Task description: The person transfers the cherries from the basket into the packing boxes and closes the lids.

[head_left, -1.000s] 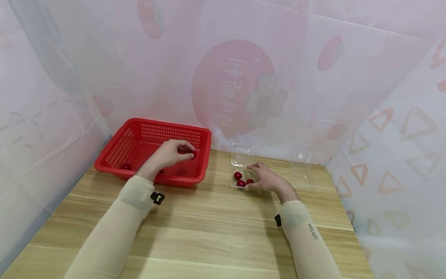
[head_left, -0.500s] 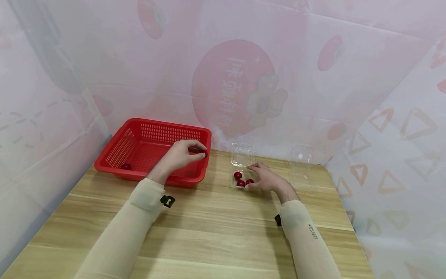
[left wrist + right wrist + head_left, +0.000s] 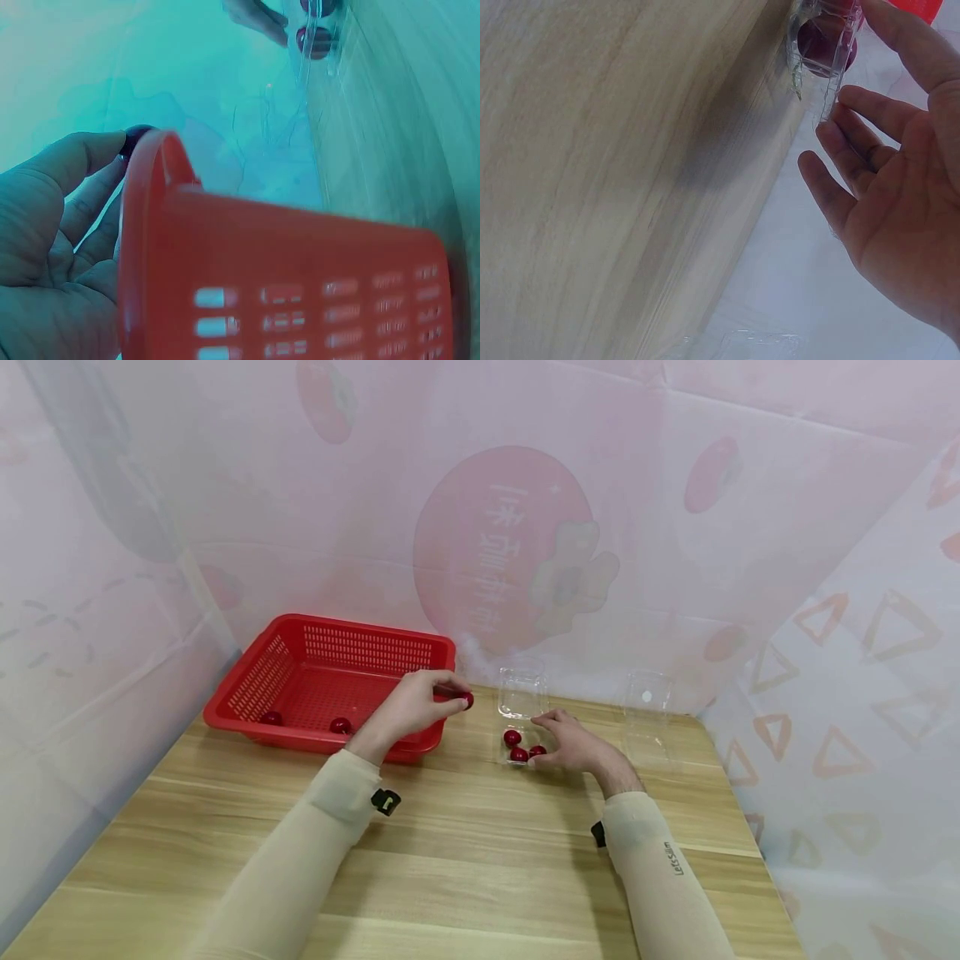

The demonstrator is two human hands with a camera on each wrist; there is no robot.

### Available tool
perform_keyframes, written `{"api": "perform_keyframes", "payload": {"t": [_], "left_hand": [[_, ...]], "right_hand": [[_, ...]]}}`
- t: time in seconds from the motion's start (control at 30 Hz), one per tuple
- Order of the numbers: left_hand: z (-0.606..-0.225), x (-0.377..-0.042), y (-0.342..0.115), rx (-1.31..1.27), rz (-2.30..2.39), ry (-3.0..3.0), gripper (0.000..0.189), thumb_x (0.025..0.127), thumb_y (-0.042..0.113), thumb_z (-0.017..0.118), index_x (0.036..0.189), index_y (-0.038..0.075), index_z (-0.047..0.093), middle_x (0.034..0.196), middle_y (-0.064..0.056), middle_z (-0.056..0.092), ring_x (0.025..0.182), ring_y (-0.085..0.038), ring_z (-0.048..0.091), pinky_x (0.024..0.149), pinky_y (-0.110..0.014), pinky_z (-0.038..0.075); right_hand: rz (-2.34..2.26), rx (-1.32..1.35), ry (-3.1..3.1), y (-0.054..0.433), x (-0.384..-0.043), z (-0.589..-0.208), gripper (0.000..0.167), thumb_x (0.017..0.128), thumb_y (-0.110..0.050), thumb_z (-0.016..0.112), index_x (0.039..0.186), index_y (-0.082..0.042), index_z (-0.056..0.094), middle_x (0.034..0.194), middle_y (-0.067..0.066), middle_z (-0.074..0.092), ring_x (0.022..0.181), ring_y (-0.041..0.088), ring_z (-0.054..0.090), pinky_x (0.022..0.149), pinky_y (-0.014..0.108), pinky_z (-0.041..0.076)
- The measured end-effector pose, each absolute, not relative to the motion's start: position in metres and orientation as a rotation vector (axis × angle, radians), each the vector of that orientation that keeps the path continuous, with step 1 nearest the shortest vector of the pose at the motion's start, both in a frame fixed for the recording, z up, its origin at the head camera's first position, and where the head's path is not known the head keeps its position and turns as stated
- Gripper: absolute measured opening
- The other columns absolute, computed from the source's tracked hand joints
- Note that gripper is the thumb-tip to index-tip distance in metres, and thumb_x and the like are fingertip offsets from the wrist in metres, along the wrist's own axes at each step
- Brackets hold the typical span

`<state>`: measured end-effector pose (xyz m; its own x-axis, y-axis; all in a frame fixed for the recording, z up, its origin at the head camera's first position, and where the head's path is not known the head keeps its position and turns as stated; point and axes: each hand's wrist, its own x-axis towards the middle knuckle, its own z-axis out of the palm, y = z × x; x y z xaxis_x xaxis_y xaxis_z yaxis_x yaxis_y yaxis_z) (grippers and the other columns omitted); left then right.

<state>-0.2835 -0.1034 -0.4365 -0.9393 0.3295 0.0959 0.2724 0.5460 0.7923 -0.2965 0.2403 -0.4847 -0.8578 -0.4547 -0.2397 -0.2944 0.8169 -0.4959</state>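
My left hand [image 3: 416, 703] pinches a dark red cherry [image 3: 468, 700] between thumb and fingertips, just past the right rim of the red plastic basket [image 3: 442, 727]. In the left wrist view that cherry [image 3: 138, 139] shows behind the basket's rim. Two more cherries [image 3: 341, 725] lie in the basket. My right hand [image 3: 573, 743] holds a small clear plastic box [image 3: 522, 695], thumb at its front edge and fingers at the back. Its hinged lid stands up behind, and three cherries [image 3: 512, 737] show inside. The right wrist view has one cherry [image 3: 826, 43] through the box wall.
A second clear box [image 3: 648, 727] stands with its lid up at the right. All of it rests on a wooden table [image 3: 480, 860]. A printed pink cloth wall [image 3: 360, 527] rises right behind, with cloth at both sides.
My left hand has moved right, carrying the cherry from inside the basket past its right rim. A cherry it hid in the basket now shows. The right hand and box have stayed put.
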Motion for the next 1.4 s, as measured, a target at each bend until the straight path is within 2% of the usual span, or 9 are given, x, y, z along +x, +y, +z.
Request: {"api": "perform_keyframes", "payload": {"t": [0.17, 0.4, 1.07, 1.4], "left_hand": [[-0.441, -0.282, -0.089, 0.559, 1.423, 2.658, 0.029, 0.112, 0.021, 0.081, 0.138, 0.008, 0.083, 0.134, -0.015, 0.087, 0.127, -0.035, 0.084, 0.113, -0.052, 0.069], [-0.445, -0.278, -0.069, 0.58, 1.512, 2.556, 0.03, 0.113, 0.015, 0.079, 0.141, 0.003, 0.081, 0.138, -0.018, 0.085, 0.134, -0.04, 0.083, 0.114, -0.05, 0.069], [-0.468, -0.28, -0.013, 0.582, 1.427, 2.595, 0.026, 0.115, 0.01, 0.075, 0.139, 0.005, 0.081, 0.141, -0.016, 0.084, 0.138, -0.034, 0.081, 0.118, -0.046, 0.068], [-0.489, -0.284, 0.006, 0.516, 1.445, 2.557, 0.03, 0.116, 0.012, 0.073, 0.144, 0.004, 0.079, 0.144, -0.015, 0.083, 0.142, -0.034, 0.078, 0.122, -0.051, 0.064]], "right_hand": [[-0.648, -0.566, 2.654, 0.241, -0.297, -0.485, 0.088, 0.105, -0.029, 0.09, 0.177, -0.003, 0.047, 0.181, 0.028, 0.042, 0.172, 0.052, 0.039, 0.143, 0.07, 0.037], [-0.644, -0.577, 2.652, 0.241, -0.297, -0.484, 0.087, 0.106, -0.029, 0.09, 0.177, -0.002, 0.047, 0.181, 0.029, 0.042, 0.172, 0.053, 0.04, 0.143, 0.07, 0.037], [-0.653, -0.565, 2.64, 0.241, -0.298, -0.485, 0.088, 0.106, -0.032, 0.09, 0.178, -0.003, 0.047, 0.181, 0.027, 0.042, 0.172, 0.052, 0.039, 0.141, 0.072, 0.038], [-0.652, -0.567, 2.642, 0.241, -0.298, -0.484, 0.088, 0.107, -0.031, 0.09, 0.178, -0.003, 0.046, 0.181, 0.027, 0.042, 0.172, 0.052, 0.04, 0.141, 0.072, 0.039]]}}
